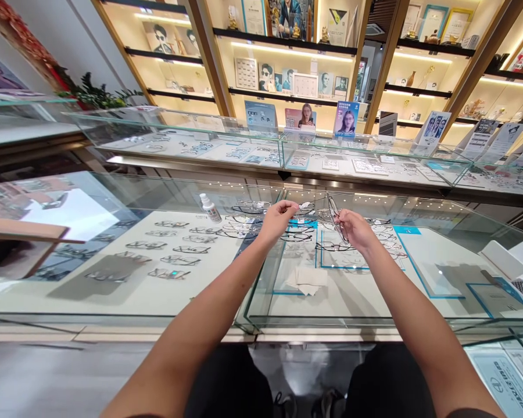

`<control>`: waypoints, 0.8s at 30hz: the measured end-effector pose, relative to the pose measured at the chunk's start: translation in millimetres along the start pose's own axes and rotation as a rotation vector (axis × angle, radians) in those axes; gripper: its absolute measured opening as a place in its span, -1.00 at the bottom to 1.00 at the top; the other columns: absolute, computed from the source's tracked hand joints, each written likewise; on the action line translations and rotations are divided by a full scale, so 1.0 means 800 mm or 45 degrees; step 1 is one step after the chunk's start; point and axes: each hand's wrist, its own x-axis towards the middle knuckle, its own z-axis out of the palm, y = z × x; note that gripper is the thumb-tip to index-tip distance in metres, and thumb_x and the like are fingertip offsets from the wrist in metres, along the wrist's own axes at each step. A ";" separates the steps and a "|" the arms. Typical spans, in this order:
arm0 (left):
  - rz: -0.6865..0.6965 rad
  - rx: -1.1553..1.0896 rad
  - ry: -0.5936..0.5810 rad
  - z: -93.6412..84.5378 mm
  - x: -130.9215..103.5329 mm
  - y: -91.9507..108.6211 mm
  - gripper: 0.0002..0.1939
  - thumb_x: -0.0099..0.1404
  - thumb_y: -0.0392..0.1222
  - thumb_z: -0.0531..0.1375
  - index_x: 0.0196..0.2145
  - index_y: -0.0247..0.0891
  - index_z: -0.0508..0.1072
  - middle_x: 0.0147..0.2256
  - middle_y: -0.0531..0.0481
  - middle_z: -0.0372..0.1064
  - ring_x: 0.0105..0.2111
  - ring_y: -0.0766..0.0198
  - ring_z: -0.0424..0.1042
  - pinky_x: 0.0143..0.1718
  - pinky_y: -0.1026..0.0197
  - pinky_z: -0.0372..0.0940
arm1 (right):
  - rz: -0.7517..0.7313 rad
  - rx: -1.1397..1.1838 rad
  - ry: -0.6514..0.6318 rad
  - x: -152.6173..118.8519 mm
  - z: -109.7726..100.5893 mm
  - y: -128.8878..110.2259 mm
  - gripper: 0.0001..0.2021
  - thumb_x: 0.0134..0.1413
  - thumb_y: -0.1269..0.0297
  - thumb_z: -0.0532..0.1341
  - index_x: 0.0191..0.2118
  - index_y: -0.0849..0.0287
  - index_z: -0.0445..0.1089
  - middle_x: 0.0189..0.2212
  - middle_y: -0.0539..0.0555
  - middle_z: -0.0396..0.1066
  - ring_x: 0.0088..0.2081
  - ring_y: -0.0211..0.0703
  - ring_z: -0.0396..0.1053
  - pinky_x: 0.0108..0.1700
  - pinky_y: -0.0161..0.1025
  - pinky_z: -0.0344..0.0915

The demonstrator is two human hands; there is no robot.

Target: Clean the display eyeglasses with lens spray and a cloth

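A pair of thin dark-rimmed eyeglasses (332, 204) is raised above the glass counter, lenses turned nearly edge-on. My right hand (355, 230) is closed on it, thumb and fingers at the rim. A thin temple arm stretches left toward my left hand (279, 219), whose fingertips are pinched together at its end. Below my hands, several more eyeglasses (298, 236) lie in rows in the display case. A pale cleaning cloth (308, 280) rests on the counter nearer to me. Left of my left hand stands a small white spray bottle (210, 208).
The glass counter (255, 302) has a seam near its middle. Rows of eyeglasses (169, 261) fill the left case. A wooden-edged object (21, 229) is at far left, white boxes (512, 258) at right. Behind runs another glass display case (226, 145) with standing cards.
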 end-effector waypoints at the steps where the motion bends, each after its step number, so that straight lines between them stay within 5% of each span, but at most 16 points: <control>1: 0.012 0.004 0.008 -0.001 0.001 -0.001 -0.63 0.05 0.10 0.38 -0.35 -0.24 0.49 -0.44 0.05 0.37 -0.41 0.31 0.31 -0.37 0.26 0.17 | 0.017 0.017 -0.011 0.000 -0.001 0.001 -0.73 -0.33 0.18 0.37 -0.60 0.07 0.23 -0.48 -0.03 0.35 -0.39 -0.22 0.22 -0.37 -0.28 0.18; 8: -0.113 -0.041 -0.075 0.005 -0.001 -0.006 -0.53 0.05 0.19 0.42 -0.32 -0.25 0.46 -0.45 0.06 0.34 -0.43 0.30 0.31 -0.41 0.26 0.13 | 0.045 0.137 -0.022 0.001 -0.003 0.002 -0.70 -0.28 0.12 0.45 -0.52 0.06 0.31 -0.35 -0.01 0.47 -0.36 -0.21 0.28 -0.35 -0.24 0.28; 11: -0.101 -0.022 0.032 0.008 -0.006 -0.004 -0.57 0.13 0.08 0.40 -0.21 -0.23 0.40 -0.39 0.06 0.34 -0.40 0.29 0.31 -0.36 0.26 0.17 | 0.021 0.240 0.013 0.000 -0.004 -0.001 -0.64 -0.31 0.12 0.52 -0.51 0.06 0.32 -0.28 0.01 0.55 -0.30 -0.19 0.38 -0.32 -0.25 0.31; 15: 0.359 0.230 0.226 0.011 -0.024 0.005 -0.71 0.27 -0.07 0.32 -0.13 -0.19 0.37 -0.32 0.04 0.27 -0.34 0.26 0.26 -0.21 0.21 0.21 | 0.014 0.267 -0.015 -0.005 -0.002 -0.006 -0.60 -0.25 0.08 0.53 -0.47 0.04 0.30 -0.17 0.03 0.62 -0.17 -0.11 0.50 -0.20 -0.20 0.38; 21: 0.945 0.725 -0.290 0.020 -0.044 0.007 -0.78 0.40 -0.02 0.23 -0.13 -0.15 0.60 -0.20 -0.15 0.41 -0.15 0.06 0.36 -0.07 0.07 0.23 | 0.060 0.258 -0.213 -0.016 0.012 -0.004 -0.59 -0.15 0.05 0.54 -0.40 0.04 0.31 -0.07 0.02 0.65 -0.01 -0.06 0.54 -0.02 -0.12 0.41; 24: 1.093 0.861 -0.308 0.020 -0.040 -0.003 -0.75 0.46 -0.01 0.19 -0.16 -0.13 0.64 -0.25 -0.13 0.44 -0.21 0.10 0.36 -0.17 0.10 0.20 | 0.047 0.269 -0.283 -0.016 0.014 0.001 -0.60 -0.11 0.04 0.54 -0.40 0.04 0.31 -0.05 0.03 0.65 -0.01 -0.07 0.53 0.04 -0.10 0.41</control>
